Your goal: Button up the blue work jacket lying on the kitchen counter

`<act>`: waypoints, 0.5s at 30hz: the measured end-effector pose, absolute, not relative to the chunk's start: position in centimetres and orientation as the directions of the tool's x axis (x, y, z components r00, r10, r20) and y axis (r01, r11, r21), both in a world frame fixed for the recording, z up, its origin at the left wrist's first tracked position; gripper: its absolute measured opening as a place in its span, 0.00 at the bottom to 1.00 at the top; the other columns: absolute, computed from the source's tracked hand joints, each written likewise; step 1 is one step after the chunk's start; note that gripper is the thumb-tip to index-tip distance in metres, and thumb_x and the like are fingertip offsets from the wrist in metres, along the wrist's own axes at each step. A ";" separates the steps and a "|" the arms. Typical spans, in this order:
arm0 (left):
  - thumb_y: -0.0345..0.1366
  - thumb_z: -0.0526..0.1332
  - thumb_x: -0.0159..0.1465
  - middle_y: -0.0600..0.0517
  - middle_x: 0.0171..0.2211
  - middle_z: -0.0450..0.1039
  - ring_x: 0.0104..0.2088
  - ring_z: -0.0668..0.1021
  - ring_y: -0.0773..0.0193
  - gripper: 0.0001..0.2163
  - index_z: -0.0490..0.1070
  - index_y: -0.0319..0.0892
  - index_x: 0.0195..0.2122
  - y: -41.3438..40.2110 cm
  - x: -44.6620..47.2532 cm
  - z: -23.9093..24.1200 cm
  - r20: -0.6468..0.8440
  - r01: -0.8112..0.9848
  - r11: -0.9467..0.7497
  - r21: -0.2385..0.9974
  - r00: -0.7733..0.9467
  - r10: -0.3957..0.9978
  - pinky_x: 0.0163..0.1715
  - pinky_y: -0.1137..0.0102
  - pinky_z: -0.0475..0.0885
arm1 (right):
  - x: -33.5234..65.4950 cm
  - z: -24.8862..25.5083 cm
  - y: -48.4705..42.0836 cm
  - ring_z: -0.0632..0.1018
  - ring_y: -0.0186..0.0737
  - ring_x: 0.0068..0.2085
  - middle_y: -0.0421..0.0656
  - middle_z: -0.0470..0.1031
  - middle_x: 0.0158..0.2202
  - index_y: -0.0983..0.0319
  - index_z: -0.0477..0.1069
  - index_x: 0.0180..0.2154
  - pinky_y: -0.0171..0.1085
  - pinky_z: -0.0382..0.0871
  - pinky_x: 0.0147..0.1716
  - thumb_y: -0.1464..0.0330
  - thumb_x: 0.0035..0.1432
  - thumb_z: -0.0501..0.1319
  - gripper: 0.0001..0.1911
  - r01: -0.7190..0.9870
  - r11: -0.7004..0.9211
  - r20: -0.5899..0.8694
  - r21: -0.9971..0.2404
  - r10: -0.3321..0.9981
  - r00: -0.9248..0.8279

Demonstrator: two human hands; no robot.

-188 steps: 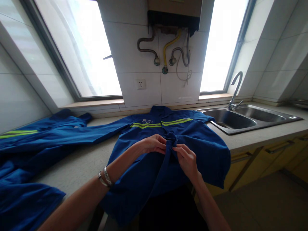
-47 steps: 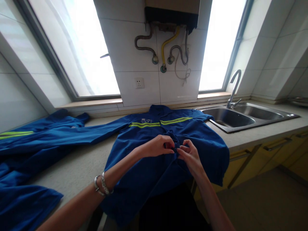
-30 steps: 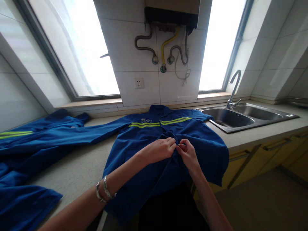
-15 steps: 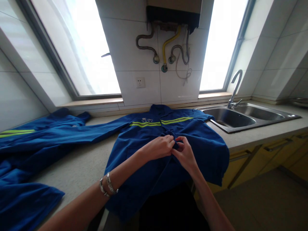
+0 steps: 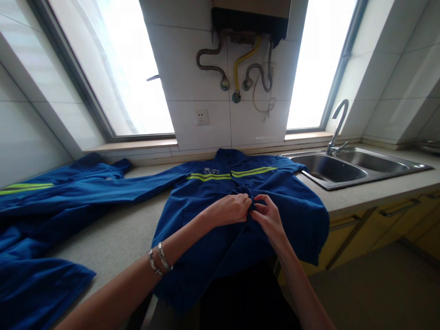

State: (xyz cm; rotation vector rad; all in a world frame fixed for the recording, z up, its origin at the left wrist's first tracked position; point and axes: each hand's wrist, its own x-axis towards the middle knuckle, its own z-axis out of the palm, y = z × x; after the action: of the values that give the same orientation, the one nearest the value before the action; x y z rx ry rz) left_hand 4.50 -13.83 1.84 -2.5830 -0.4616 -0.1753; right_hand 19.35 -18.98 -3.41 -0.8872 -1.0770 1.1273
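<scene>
A blue work jacket (image 5: 206, 197) with yellow-green stripes lies spread on the counter, collar toward the wall, its lower part hanging over the front edge. At the middle of its front opening my left hand (image 5: 233, 208) is closed on a bunched fold of the cloth. Close beside it, my right hand (image 5: 268, 215) pinches the same front edge between thumb and fingers. Both hands nearly touch. Whatever fastener lies between the fingertips is hidden.
More blue striped clothing (image 5: 41, 220) is heaped on the counter (image 5: 117, 233) at the left. A double steel sink (image 5: 330, 185) with a tap (image 5: 338, 126) is set in at the right. Yellow cupboards (image 5: 381, 224) stand below. Pipes (image 5: 237, 68) run down the wall from a heater.
The right fingers have shifted slightly at the fold, while the left hand keeps its grip. The whole view has moved a little; the jacket lies as before.
</scene>
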 end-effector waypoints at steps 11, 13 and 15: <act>0.38 0.47 0.69 0.49 0.29 0.70 0.27 0.75 0.62 0.11 0.63 0.38 0.35 -13.3 4.0 1.6 0.249 0.447 -0.850 -0.279 0.889 0.385 0.24 0.72 0.64 | 19.2 -3.0 -19.3 0.63 0.25 0.19 0.32 0.67 0.22 0.60 0.59 0.39 0.26 0.50 0.18 0.66 0.47 0.64 0.19 -0.319 0.233 0.209 -0.919 0.972 0.108; 0.41 0.47 0.69 0.50 0.29 0.71 0.28 0.75 0.65 0.13 0.64 0.38 0.33 -13.6 3.9 2.3 0.254 0.461 -0.867 -0.187 0.876 0.411 0.25 0.74 0.62 | 19.5 -3.0 -19.5 0.63 0.25 0.19 0.33 0.68 0.23 0.60 0.59 0.39 0.26 0.50 0.18 0.66 0.47 0.64 0.18 -0.321 0.224 0.207 -0.920 0.975 0.086; 0.45 0.50 0.68 0.52 0.27 0.71 0.26 0.74 0.67 0.15 0.66 0.39 0.31 -14.0 3.8 3.5 0.223 0.452 -0.890 -0.068 0.876 0.428 0.24 0.75 0.60 | 19.9 -3.1 -19.9 0.65 0.27 0.21 0.35 0.70 0.25 0.60 0.60 0.40 0.26 0.53 0.19 0.67 0.48 0.64 0.18 -0.306 0.209 0.206 -0.929 0.978 0.044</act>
State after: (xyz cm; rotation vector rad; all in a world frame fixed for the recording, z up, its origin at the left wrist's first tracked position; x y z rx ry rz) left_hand 3.79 -14.04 3.49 -2.9282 -0.6890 -0.3068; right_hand 19.92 -19.87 -3.13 -0.8324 -1.0622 1.1785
